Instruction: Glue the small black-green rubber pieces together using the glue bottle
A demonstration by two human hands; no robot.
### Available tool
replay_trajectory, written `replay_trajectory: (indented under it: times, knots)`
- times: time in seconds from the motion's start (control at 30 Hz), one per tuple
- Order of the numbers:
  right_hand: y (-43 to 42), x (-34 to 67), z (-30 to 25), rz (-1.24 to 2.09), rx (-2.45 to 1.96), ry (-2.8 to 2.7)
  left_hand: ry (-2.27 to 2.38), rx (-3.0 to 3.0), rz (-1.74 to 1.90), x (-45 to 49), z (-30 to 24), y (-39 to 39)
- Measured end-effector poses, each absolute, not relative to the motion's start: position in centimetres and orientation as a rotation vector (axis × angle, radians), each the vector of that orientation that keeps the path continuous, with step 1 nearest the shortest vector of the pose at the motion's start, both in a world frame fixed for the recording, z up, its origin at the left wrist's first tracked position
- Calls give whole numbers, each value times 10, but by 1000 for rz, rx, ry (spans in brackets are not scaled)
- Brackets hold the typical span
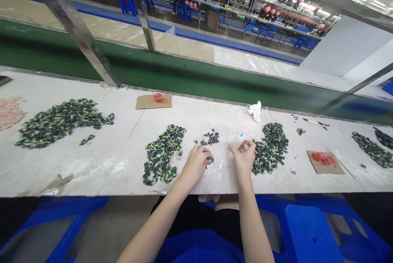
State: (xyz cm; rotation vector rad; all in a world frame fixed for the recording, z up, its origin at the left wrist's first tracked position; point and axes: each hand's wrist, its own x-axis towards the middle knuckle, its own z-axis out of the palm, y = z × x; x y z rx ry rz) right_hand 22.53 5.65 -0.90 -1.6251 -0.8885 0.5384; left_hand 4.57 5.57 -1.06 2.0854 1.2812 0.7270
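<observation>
My left hand is closed in a pinch on a small black-and-green part, just above the white tabletop. In my right hand is a small translucent white bottle with a blue tip, gripped between thumb and fingers. Left of my left hand lies a loose pile of black-and-green parts. Another such pile lies close against the right side of my right hand. Between the hands and farther back is a small cluster of black pieces.
A red cup sits on cardboard at the back. Crumpled white tissue lies right of it. Red items rest on more cardboard at right. Further piles spread left. A metal post rises behind; blue stools stand below.
</observation>
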Motion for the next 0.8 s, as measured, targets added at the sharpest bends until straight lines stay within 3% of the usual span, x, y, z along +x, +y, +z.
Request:
replay_trajectory:
  times: [0.23, 0.33, 0.47, 0.8]
  knots:
    - [29, 194, 19, -227, -1434, -1362, 1375, 1857, 918, -4, 1, 49]
    - [52, 166, 17, -30, -1251, -1940, 1456, 1742, 1027, -24, 3, 46]
    - [103, 144, 1, 211, -1359, -2332, 1467, 1620, 1124, -34, 0, 41]
    - [101, 150, 7, 359, -1382, -2236, 1433, 1516, 1250, -25, 4, 29]
